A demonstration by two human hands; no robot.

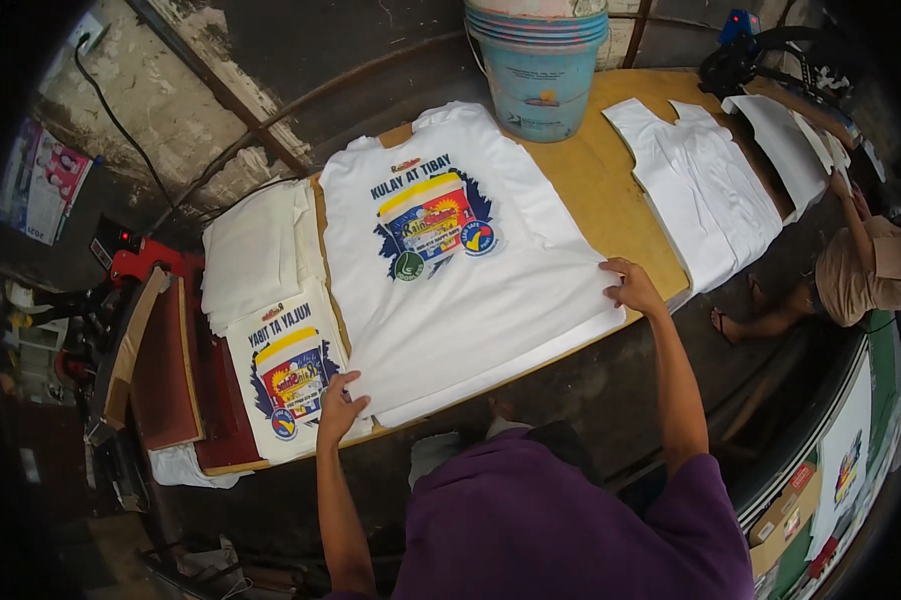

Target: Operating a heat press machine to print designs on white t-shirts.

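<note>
My left hand [339,408] and right hand [634,289] each pinch a hem corner of the white shirt [461,295]. It's spread on the yellow-brown table [616,185], mirrored-print sheet [289,375] just left.

The white shirt [471,330] is soft, matt cloth, its print flat and smooth. Beneath it the tabletop [621,185] looks smooth, with a dull sheen. From where I stand, the bucket [536,95] is plastic, scuffed and faintly glossy. The mirror-printed sheets [291,375] look papery and matt; the wall [136,90] behind is rough and flaking.
</note>
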